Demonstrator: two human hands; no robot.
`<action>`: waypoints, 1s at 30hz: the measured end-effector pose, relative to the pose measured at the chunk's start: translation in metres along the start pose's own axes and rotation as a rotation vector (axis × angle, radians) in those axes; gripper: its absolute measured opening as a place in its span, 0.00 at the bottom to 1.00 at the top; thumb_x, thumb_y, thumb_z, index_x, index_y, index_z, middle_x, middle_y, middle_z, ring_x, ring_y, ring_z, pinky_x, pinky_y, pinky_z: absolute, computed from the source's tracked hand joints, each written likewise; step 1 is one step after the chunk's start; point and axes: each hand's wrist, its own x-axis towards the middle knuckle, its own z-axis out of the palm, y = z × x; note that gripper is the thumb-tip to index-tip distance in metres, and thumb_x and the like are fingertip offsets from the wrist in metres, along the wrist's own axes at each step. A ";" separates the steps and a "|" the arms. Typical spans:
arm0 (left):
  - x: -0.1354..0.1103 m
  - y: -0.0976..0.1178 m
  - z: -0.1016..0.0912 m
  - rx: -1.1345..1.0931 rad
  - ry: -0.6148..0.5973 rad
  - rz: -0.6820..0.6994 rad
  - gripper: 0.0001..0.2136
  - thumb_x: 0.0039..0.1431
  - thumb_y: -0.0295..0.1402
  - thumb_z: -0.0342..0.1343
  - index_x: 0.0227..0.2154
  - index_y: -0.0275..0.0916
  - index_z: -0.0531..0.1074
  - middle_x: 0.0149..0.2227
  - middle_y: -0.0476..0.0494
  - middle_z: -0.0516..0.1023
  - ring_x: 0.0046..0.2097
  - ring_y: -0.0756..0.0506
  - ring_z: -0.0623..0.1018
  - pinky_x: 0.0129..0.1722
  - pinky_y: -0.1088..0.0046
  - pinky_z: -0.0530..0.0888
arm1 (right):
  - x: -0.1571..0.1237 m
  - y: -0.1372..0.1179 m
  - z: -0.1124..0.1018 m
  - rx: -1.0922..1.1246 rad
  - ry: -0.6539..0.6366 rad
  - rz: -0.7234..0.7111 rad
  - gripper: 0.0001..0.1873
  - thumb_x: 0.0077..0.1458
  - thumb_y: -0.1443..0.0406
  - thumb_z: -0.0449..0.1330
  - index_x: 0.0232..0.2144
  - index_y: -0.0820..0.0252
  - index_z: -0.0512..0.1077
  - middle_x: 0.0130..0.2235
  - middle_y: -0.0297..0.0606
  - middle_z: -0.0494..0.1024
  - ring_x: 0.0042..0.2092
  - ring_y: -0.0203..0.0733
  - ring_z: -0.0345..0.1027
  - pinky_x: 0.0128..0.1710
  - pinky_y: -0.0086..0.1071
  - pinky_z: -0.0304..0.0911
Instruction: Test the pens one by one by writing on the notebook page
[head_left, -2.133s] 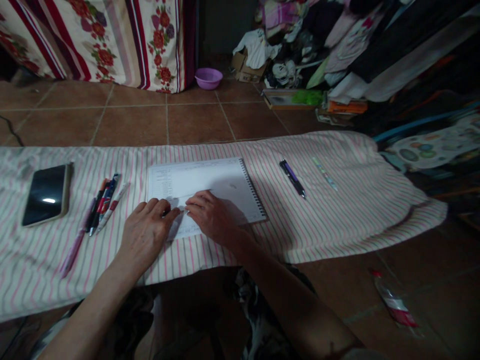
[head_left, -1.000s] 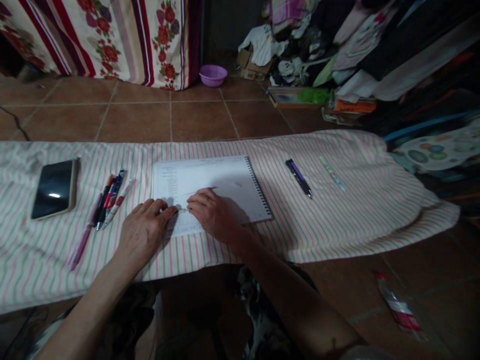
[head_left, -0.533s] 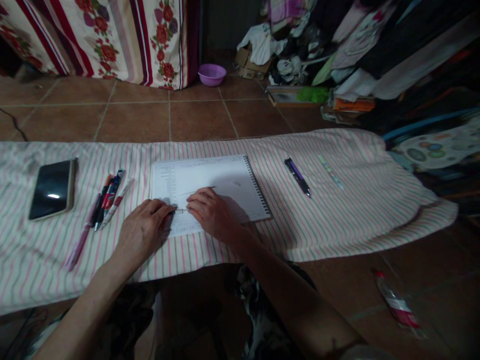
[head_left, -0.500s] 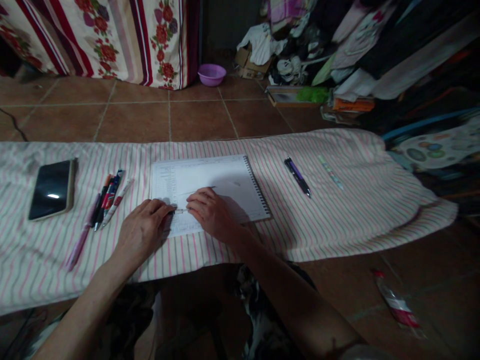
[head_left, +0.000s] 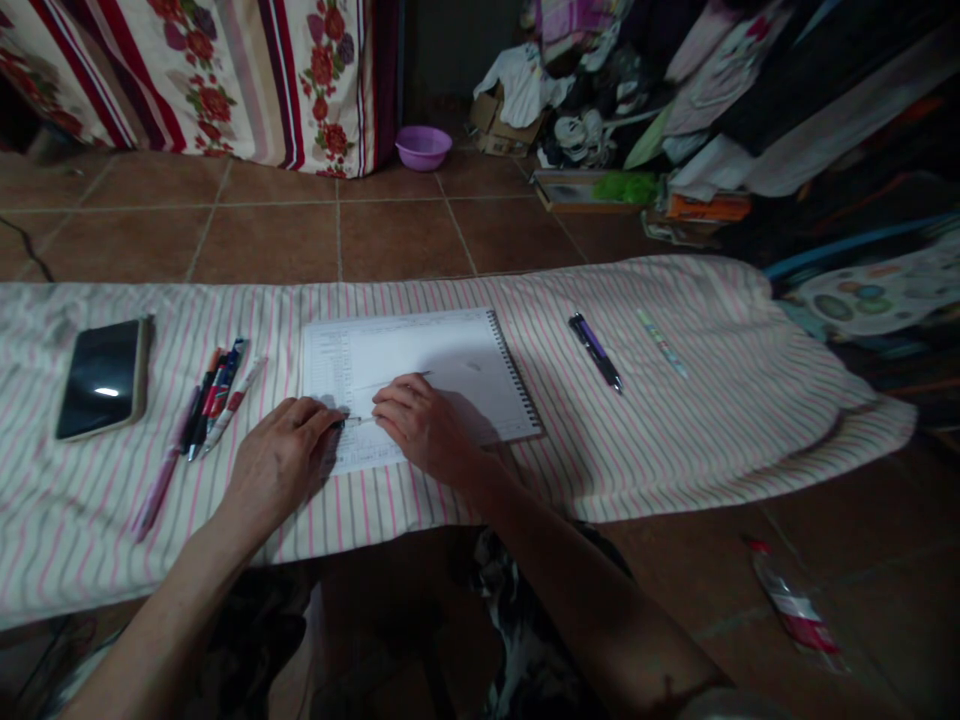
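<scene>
Over the lower left of a spiral notebook point(head_left: 465, 345), my two hands face each other with a thin pen point(head_left: 364, 418) stretched between their fingertips. My left hand point(head_left: 281, 450) pinches its dark left end. The fingers of my right hand point(head_left: 424, 425) are closed on the pale right end, which they mostly cover. Another slim stick-like piece lies on the page, partly behind my right hand, its tip showing past the knuckles. The page has printed lines along its left and top edges and a small dark mark near the right.
Several pens point(head_left: 217, 400) and a phone point(head_left: 103, 380) lie on the striped cloth point(head_left: 712, 440) at left. To the right are a purple-black pen point(head_left: 595, 352) and a pale patterned stick point(head_left: 661, 343). A bottle point(head_left: 795, 605) and a purple basin point(head_left: 424, 148) are on the tiled floor.
My left hand has shifted slightly to the left, with the dark end of the pen in its fingers. My right hand stays nearly in place. The other things have not moved.
</scene>
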 end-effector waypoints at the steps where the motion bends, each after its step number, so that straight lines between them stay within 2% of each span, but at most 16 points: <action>1: 0.000 0.000 0.000 -0.004 0.002 0.000 0.14 0.60 0.31 0.44 0.40 0.35 0.74 0.35 0.38 0.75 0.38 0.41 0.74 0.36 0.63 0.73 | 0.000 0.000 0.000 -0.001 -0.006 0.003 0.11 0.59 0.66 0.51 0.32 0.62 0.73 0.40 0.38 0.74 0.46 0.41 0.59 0.47 0.33 0.59; 13: -0.003 -0.003 -0.002 0.016 -0.012 -0.002 0.14 0.60 0.31 0.45 0.41 0.35 0.74 0.37 0.38 0.75 0.39 0.40 0.73 0.38 0.63 0.72 | 0.001 -0.002 -0.003 -0.026 -0.022 0.003 0.10 0.59 0.66 0.52 0.32 0.63 0.72 0.40 0.39 0.74 0.46 0.42 0.58 0.46 0.34 0.59; 22: -0.001 0.001 -0.013 0.209 -0.018 0.062 0.12 0.57 0.27 0.49 0.41 0.39 0.75 0.37 0.40 0.75 0.37 0.40 0.72 0.35 0.64 0.70 | 0.001 -0.001 -0.003 -0.021 -0.006 -0.008 0.11 0.59 0.66 0.51 0.31 0.63 0.73 0.39 0.39 0.74 0.45 0.42 0.58 0.46 0.34 0.59; 30: 0.000 0.011 -0.024 0.325 -0.023 0.118 0.12 0.56 0.25 0.49 0.39 0.39 0.75 0.36 0.40 0.74 0.38 0.39 0.70 0.34 0.63 0.67 | 0.001 -0.002 -0.004 -0.025 -0.018 -0.011 0.09 0.59 0.67 0.52 0.31 0.63 0.72 0.39 0.39 0.74 0.45 0.42 0.59 0.46 0.34 0.60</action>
